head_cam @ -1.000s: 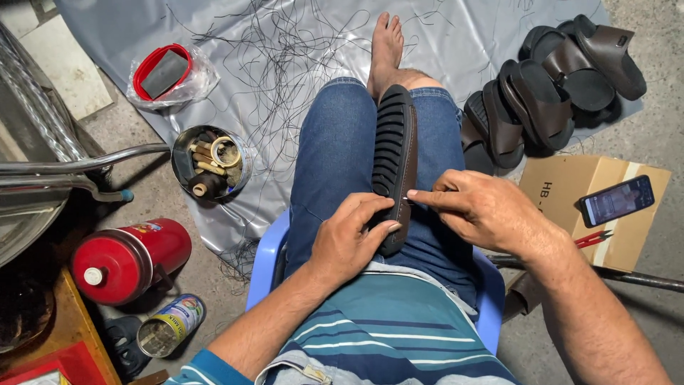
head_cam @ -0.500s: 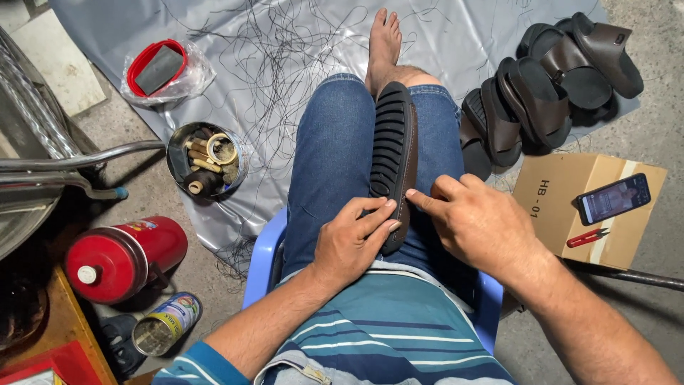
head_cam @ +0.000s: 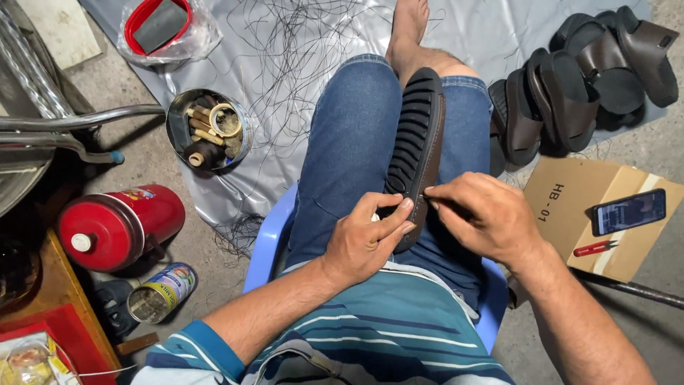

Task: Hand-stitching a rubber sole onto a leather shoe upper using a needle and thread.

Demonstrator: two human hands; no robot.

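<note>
A dark brown sandal with a ribbed black sole (head_cam: pixel 419 139) lies sole up between my jeans-clad thighs. My left hand (head_cam: pixel 367 239) grips its near end, thumb and fingers wrapped around the heel. My right hand (head_cam: pixel 484 214) pinches at the sandal's side edge near the heel, fingertips pressed together on something too small to make out. Both hands touch the sandal close together.
A pile of dark sandals (head_cam: pixel 584 78) lies at the right on a grey sheet (head_cam: pixel 299 43) strewn with black threads. A cardboard box (head_cam: pixel 591 214) bears a phone (head_cam: pixel 628 212) and a red tool (head_cam: pixel 596 248). On the left are a tin of spools (head_cam: pixel 208 132), a red flask (head_cam: pixel 117 227) and a can (head_cam: pixel 160 292).
My right hand has slid down from the sole's edge to the sandal's side near the heel. The left hand has kept its grip.
</note>
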